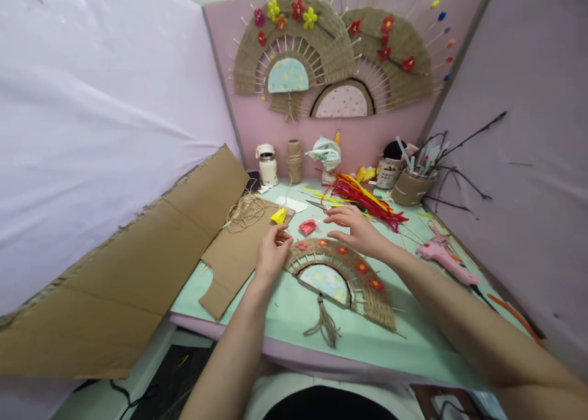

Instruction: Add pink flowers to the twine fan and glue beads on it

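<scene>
1. Five red flowers [362, 267] sit along the woven arc of the fan [337, 283]; it lies flat near the middle of the table [289, 316].
2. Fan's long axis runs far left to near right. Arched rim on the far side; straight side and tassel [325, 322] toward the near edge.
3. Left hand [273, 251]: by the fan's left end. Fingers curled, narrow gap. Can't tell if they pinch anything or touch the rim.
4. Right hand [358, 229]: above the far rim. Fingers spread wide, thumb apart, no grip visible.
5. Key relation: red piece [307, 226] lies just beyond the far rim, between both hands. It's left of the right fingers, far and right of the left ones. Right hand looks slightly nearer.
6. Nearby: yellow piece [278, 216] on cardboard [239, 248], left; scissors [316, 204] farther; glue gun [445, 259] well right.
</scene>
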### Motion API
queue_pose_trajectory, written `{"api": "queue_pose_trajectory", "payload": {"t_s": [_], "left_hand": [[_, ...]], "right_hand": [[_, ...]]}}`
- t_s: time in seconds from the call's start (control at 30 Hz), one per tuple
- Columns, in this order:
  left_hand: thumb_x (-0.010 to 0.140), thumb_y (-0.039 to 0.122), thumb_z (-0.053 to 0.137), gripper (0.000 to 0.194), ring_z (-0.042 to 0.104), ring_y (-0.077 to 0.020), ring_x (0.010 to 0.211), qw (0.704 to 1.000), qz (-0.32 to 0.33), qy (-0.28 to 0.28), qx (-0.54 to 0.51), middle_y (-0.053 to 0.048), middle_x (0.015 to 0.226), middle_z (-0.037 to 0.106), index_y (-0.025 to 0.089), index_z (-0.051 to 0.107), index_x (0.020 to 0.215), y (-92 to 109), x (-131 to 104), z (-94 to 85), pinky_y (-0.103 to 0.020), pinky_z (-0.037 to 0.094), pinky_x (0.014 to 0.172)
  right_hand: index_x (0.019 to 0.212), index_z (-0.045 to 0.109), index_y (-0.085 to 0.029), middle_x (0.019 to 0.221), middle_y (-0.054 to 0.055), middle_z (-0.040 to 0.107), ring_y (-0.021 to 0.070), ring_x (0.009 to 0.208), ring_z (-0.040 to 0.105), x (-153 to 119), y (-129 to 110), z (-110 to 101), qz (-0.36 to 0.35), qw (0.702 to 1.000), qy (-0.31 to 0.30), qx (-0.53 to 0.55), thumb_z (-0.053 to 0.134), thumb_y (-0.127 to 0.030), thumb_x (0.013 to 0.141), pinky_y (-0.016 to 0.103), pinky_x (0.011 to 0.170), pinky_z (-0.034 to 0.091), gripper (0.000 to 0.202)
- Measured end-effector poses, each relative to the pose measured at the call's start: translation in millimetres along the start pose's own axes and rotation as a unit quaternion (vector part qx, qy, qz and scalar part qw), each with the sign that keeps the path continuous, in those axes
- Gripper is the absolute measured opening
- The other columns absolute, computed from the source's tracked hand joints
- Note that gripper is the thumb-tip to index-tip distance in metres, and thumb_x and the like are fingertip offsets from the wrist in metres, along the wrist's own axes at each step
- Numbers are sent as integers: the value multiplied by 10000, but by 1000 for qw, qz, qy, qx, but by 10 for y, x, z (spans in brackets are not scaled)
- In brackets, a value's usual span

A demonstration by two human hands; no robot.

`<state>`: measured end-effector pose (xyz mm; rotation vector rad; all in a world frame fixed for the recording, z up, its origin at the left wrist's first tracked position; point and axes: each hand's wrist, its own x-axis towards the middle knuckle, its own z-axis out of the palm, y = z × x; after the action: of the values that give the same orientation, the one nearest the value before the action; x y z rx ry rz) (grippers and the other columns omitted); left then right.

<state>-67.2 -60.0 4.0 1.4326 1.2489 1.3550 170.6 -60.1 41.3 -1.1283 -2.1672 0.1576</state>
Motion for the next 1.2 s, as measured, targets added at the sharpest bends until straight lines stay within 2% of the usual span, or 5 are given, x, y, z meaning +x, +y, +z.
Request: {"api": "queue_pose_trajectory", "payload": {"t_s": [0.13, 0.23, 0.57, 0.97, 1.2], "left_hand": [[634, 88, 697, 400, 554, -168, 710, 997, 3, -47, 55, -15, 779, 646, 252, 688, 999, -56, -102, 18, -298, 444, 773], [635, 60, 687, 433, 562, -192, 765, 997, 6, -50, 60, -16, 774, 638, 269, 691, 1014, -23, -139, 73, -317, 433, 850], [638, 20, 659, 517, 591, -200, 783, 996, -6, -65, 64, -14, 800, 673, 280, 678, 1085, -18, -123, 95, -367, 407, 966], [707, 75, 650, 525, 639, -233, 930, 988, 27, -88, 123, -45, 959, 729, 287, 632, 1187, -44, -171, 53, -399, 406, 1008], [848, 128, 495, 497, 605, -218, 1069, 944, 104, -126, 285, -82, 1126, 690, 208, 496, 1339, -53, -219, 40, -395, 431, 984]], "right_hand": [[991, 692, -215, 1188, 98, 638, 276, 1159, 517, -263, 179, 60, 28, 999, -25, 1, 588, -375, 859, 488, 994, 377, 232], [992, 691, -220, 1191, 92, 636, 279, 1162, 505, -349, 205, 98, 36, 999, -28, -12, 570, -353, 871, 493, 973, 387, 216], [964, 698, -224, 1173, 84, 649, 288, 1130, 501, -349, 105, 94, 42, 998, -29, -34, 553, -338, 877, 502, 947, 376, 204], [972, 693, -215, 1172, 84, 652, 275, 1123, 505, -351, 123, 119, 45, 997, -48, -48, 563, -316, 877, 476, 951, 371, 191], [958, 694, -212, 1161, 87, 654, 273, 1110, 509, -355, 167, 137, 30, 998, -38, -50, 560, -304, 878, 464, 941, 378, 181]]}}
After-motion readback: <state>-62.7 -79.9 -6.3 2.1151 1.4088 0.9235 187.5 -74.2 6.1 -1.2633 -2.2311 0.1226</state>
